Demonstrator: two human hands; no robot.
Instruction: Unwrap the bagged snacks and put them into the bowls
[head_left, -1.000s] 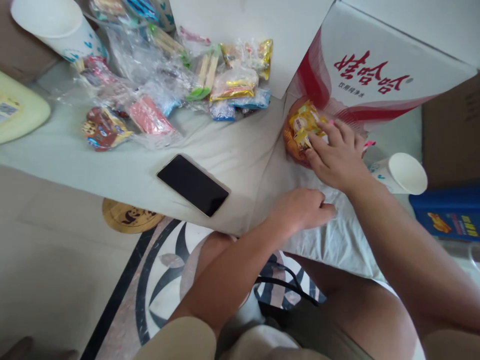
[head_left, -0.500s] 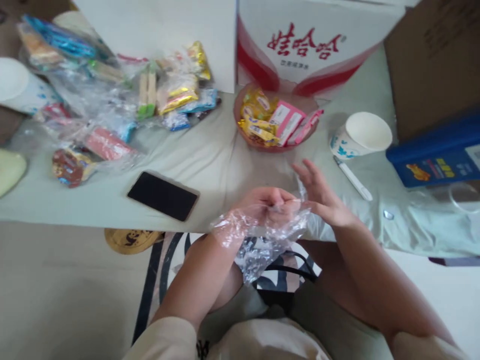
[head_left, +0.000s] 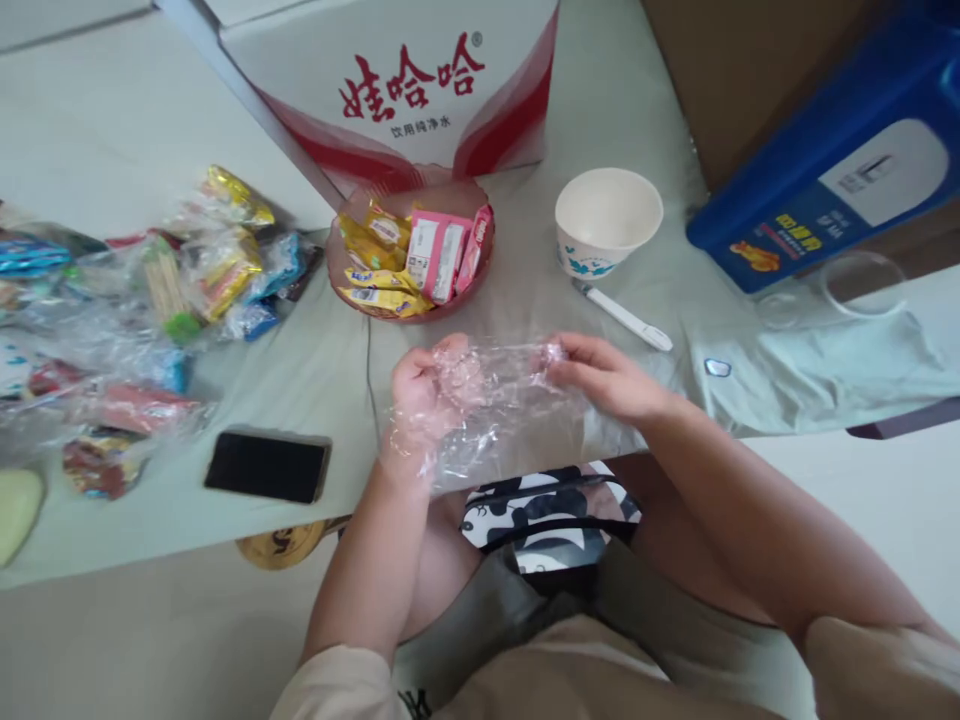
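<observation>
A clear plastic bag (head_left: 499, 415) is stretched between both my hands just above the table's near edge. My left hand (head_left: 424, 385) is closed, gripping the bag's left part, and the film drapes over its wrist. My right hand (head_left: 600, 375) pinches the bag's right edge with closed fingers. Just beyond my hands stands a reddish bowl (head_left: 337, 290) filled with yellow and pink snack packets (head_left: 420, 255).
A black phone (head_left: 268, 465) lies at the left near the table edge. A heap of wrapped snacks (head_left: 150, 310) fills the left side. A paper cup (head_left: 606, 220), a white pen (head_left: 622, 315), a red-and-white carton (head_left: 405, 90) and a blue box (head_left: 825, 170) stand behind.
My right hand left the snack bowl and came back to my left hand. Both hands took up the clear bag and have now drawn it out sideways between them.
</observation>
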